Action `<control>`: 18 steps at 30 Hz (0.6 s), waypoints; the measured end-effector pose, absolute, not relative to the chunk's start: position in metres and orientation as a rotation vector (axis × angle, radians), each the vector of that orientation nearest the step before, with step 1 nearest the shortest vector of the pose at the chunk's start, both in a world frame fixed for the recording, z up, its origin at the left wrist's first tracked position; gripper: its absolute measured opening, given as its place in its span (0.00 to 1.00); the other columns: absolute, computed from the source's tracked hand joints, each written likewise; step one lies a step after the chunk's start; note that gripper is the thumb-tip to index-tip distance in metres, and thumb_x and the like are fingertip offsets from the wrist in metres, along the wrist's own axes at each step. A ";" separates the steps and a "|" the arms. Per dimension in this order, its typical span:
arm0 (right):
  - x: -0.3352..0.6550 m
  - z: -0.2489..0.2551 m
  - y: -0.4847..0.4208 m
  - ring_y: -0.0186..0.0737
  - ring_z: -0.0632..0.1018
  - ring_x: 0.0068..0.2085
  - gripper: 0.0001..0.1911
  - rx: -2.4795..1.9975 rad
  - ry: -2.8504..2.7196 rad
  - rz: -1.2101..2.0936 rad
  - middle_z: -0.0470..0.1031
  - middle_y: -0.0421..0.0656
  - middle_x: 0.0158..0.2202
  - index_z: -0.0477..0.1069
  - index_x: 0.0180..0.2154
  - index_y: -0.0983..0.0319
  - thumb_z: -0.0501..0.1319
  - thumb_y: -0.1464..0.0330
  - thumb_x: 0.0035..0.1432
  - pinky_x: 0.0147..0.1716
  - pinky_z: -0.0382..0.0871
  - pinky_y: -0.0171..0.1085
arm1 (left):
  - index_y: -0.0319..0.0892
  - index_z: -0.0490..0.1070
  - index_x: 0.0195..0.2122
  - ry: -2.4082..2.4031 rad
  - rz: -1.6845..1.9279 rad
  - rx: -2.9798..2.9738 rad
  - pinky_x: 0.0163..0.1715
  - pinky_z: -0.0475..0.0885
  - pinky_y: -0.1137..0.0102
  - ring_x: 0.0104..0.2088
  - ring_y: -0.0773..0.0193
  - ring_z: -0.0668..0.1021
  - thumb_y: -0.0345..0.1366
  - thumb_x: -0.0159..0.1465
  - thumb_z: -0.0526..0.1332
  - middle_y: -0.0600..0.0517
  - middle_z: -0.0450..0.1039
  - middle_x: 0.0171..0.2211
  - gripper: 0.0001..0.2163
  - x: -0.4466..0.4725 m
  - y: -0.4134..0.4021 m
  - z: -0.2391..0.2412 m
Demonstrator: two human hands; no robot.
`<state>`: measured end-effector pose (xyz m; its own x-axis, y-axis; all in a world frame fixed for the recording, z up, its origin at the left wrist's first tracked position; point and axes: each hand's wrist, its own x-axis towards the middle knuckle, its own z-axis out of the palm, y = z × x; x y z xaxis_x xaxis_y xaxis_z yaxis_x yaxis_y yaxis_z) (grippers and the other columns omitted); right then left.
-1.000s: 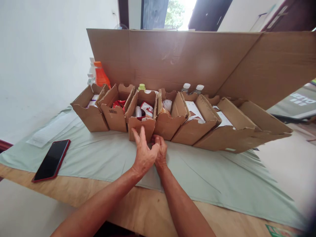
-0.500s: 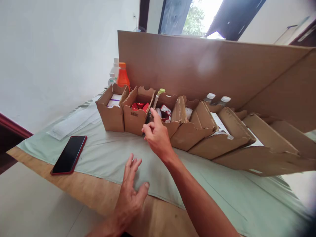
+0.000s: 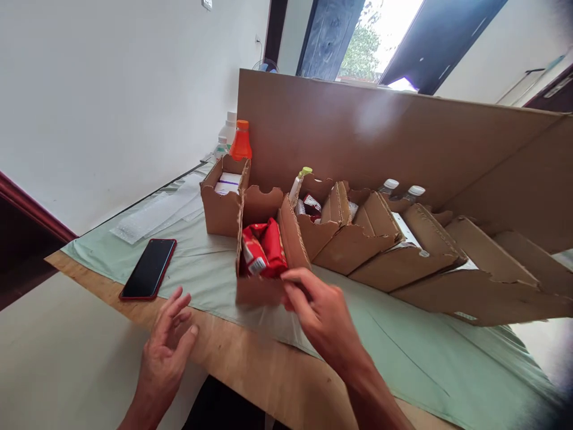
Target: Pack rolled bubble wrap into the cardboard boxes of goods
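My right hand grips the front right corner of a cardboard bin, which stands forward of the row. Inside that bin lie shiny red packets, one with a barcode showing. My left hand hovers over the table's front edge, fingers apart and holding nothing, just below a phone with a red rim. Left of and behind the pulled bin stands another cardboard bin with white boxes in it. To its right, a further bin holds a dark red and white packet.
More cardboard bins line up to the right before a tall cardboard panel. An orange bottle and white bottles stand at the back left. Clear plastic sheets lie on the green cloth.
The bin with red packets has come forward out of the row, drawn by my right hand. My left hand has moved left, toward the phone. The view has shifted slightly.
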<state>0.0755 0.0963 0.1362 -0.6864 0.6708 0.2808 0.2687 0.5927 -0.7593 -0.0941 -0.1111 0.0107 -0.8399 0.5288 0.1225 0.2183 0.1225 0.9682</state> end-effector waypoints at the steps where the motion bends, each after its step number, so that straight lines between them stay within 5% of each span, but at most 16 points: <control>1: 0.100 0.138 0.090 0.38 0.78 0.24 0.09 -0.758 -2.251 0.994 0.78 0.37 0.25 0.76 0.38 0.56 0.57 0.65 0.67 0.24 0.70 0.34 | 0.50 0.68 0.63 2.132 1.797 0.742 0.60 0.73 0.51 0.58 0.48 0.77 0.47 0.65 0.65 0.45 0.63 0.70 0.25 -0.093 -0.109 0.015; 6: 0.210 0.135 0.099 0.44 0.83 0.29 0.11 -1.008 -1.900 0.921 0.82 0.42 0.29 0.79 0.45 0.54 0.64 0.60 0.62 0.27 0.79 0.38 | 0.55 0.54 0.72 1.904 1.798 0.944 0.66 0.66 0.51 0.69 0.46 0.66 0.44 0.66 0.65 0.46 0.58 0.72 0.35 -0.071 -0.090 0.035; 9: 0.252 0.120 0.095 0.52 0.85 0.46 0.27 -1.044 -1.801 0.911 0.84 0.48 0.48 0.70 0.62 0.49 0.66 0.57 0.62 0.37 0.83 0.43 | 0.55 0.53 0.73 1.800 1.675 0.951 0.65 0.68 0.51 0.69 0.44 0.67 0.44 0.65 0.66 0.45 0.56 0.73 0.36 -0.054 -0.085 0.033; 12: 0.260 0.097 0.076 0.59 0.80 0.56 0.36 -0.996 -2.012 0.923 0.77 0.52 0.59 0.67 0.66 0.50 0.68 0.53 0.57 0.45 0.82 0.50 | 0.50 0.57 0.71 1.810 1.513 0.857 0.59 0.75 0.52 0.65 0.42 0.72 0.47 0.63 0.68 0.41 0.65 0.68 0.37 -0.041 -0.084 0.025; 15: 0.244 0.077 0.062 0.61 0.83 0.50 0.36 -1.056 -2.080 0.746 0.81 0.53 0.53 0.70 0.63 0.55 0.68 0.51 0.56 0.44 0.82 0.54 | 0.50 0.58 0.69 1.813 1.489 0.854 0.57 0.76 0.56 0.64 0.45 0.73 0.47 0.64 0.66 0.42 0.67 0.66 0.33 -0.030 -0.077 0.024; 18: 0.236 0.068 0.074 0.54 0.83 0.34 0.28 -1.147 -1.967 0.660 0.84 0.50 0.42 0.75 0.55 0.57 0.66 0.50 0.59 0.29 0.80 0.47 | 0.48 0.57 0.70 1.757 1.513 0.909 0.58 0.75 0.56 0.64 0.47 0.73 0.44 0.65 0.64 0.43 0.64 0.68 0.33 -0.017 -0.048 0.030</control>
<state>0.2357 0.0736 0.0675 -0.3154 0.8834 0.3466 0.4958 0.4648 -0.7336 -0.0168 -0.0482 0.0303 -0.5559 0.8307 -0.0295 0.0943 0.0983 0.9907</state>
